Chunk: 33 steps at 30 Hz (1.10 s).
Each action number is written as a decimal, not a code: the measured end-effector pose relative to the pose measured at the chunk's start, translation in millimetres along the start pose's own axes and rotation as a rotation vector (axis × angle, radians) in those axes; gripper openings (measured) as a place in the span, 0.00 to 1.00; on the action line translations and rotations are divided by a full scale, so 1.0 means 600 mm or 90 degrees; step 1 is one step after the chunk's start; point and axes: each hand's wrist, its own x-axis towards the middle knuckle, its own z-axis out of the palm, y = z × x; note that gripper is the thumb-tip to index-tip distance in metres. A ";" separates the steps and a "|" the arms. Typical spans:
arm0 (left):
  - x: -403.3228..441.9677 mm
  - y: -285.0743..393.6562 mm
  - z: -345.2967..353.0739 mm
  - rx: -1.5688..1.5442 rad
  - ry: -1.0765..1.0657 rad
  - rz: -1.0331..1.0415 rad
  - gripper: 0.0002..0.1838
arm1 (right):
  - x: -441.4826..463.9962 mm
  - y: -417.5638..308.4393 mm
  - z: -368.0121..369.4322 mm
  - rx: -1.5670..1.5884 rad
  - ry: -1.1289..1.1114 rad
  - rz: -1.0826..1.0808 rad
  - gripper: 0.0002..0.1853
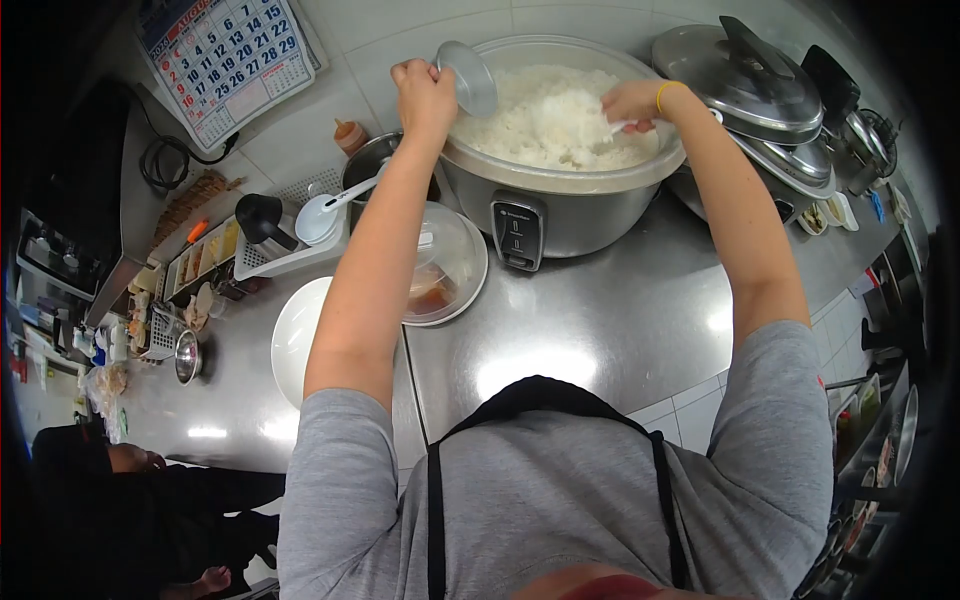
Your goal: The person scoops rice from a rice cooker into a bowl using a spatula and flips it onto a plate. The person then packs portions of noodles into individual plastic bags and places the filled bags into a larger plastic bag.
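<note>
My left hand (427,97) is closed on the rim of a small metal bowl (470,80), tilted at the left edge of a big rice cooker (590,225). Cooked white rice (550,120) fills the uncovered cooker. Over the rice at the right side, my right hand (635,105) grips a white rice paddle (717,116); most of it is hidden behind my hand and wrist. A white plate (298,340) lies on the steel counter below my left forearm. Beside it, a clear cover (455,265) sits over food on another plate.
A second cooker (790,165) with a metal lid (735,85) on top stands at right. On the left are a white basket (290,262) with a ladle (345,197), a dark pot (370,160) and a small steel bowl (188,357). A person in black (150,500) is at lower left.
</note>
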 end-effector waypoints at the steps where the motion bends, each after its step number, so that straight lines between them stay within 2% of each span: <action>1: 0.013 -0.005 0.008 0.022 -0.058 -0.042 0.13 | -0.006 -0.008 -0.006 0.026 0.072 0.017 0.11; 2: 0.022 -0.010 0.019 0.043 -0.116 -0.083 0.14 | 0.000 -0.014 -0.012 0.028 0.073 0.019 0.11; 3: 0.026 -0.009 0.027 0.042 -0.119 -0.082 0.14 | 0.014 -0.020 -0.024 -0.001 0.140 -0.001 0.13; 4: 0.029 -0.005 0.035 -0.008 -0.168 -0.150 0.16 | 0.020 -0.029 -0.030 -0.031 0.207 -0.021 0.15; 5: 0.031 -0.002 0.042 -0.058 -0.216 -0.220 0.18 | 0.027 -0.036 -0.024 -0.029 0.208 -0.019 0.15; 6: 0.028 0.005 0.047 -0.058 -0.218 -0.219 0.18 | 0.032 -0.046 -0.014 -0.058 0.344 -0.064 0.18; 7: 0.025 0.012 0.049 -0.167 -0.245 -0.309 0.20 | 0.035 -0.055 -0.009 -0.087 0.481 -0.111 0.21; 8: 0.022 0.016 0.049 -0.276 -0.269 -0.398 0.23 | 0.035 -0.063 -0.011 -0.088 0.481 -0.111 0.21; 11: 0.019 0.010 0.053 -0.294 -0.237 -0.366 0.26 | 0.052 -0.052 -0.013 -0.126 0.558 -0.029 0.25; 13: 0.017 0.007 0.051 -0.278 -0.217 -0.344 0.25 | 0.077 -0.021 0.000 -0.288 0.479 0.054 0.25; 14: 0.018 0.006 0.050 -0.263 -0.197 -0.323 0.24 | 0.083 -0.015 0.010 -0.287 0.479 0.053 0.25; 15: 0.015 0.011 0.049 -0.263 -0.195 -0.322 0.24 | 0.072 -0.020 0.027 -0.307 0.481 -0.003 0.24; 16: 0.008 0.019 0.050 -0.248 -0.126 -0.279 0.22 | 0.059 -0.027 0.041 -0.329 0.483 -0.061 0.23; 17: 0.000 0.024 0.048 -0.230 -0.060 -0.238 0.21 | 0.049 -0.036 0.053 -0.330 0.481 -0.062 0.23; 19: -0.001 0.021 0.052 -0.230 -0.037 -0.219 0.20 | 0.017 -0.064 0.066 -0.391 0.323 -0.133 0.23; 20: -0.002 0.020 0.055 -0.230 -0.015 -0.198 0.20 | 0.001 -0.064 0.073 -0.391 0.324 -0.128 0.23; 23: 0.006 0.014 0.058 -0.169 -0.019 -0.214 0.20 | -0.030 -0.067 0.086 -0.345 0.335 -0.167 0.23; 26: 0.026 -0.024 0.080 -0.086 -0.019 -0.189 0.21 | -0.038 -0.043 0.088 -0.293 0.269 -0.184 0.23; 28: 0.020 -0.003 0.067 -0.125 -0.046 -0.210 0.21 | -0.014 -0.022 0.089 -0.225 0.260 -0.289 0.23; 29: 0.019 0.011 0.057 -0.161 -0.071 -0.231 0.21 | -0.012 -0.019 0.085 -0.225 0.262 -0.290 0.23; 31: 0.023 0.018 0.051 -0.170 -0.079 -0.250 0.21 | -0.028 -0.037 0.073 -0.109 0.103 -0.160 0.23; 33: 0.030 0.011 0.051 -0.179 -0.088 -0.271 0.21 | -0.025 -0.039 0.066 -0.052 0.054 -0.114 0.23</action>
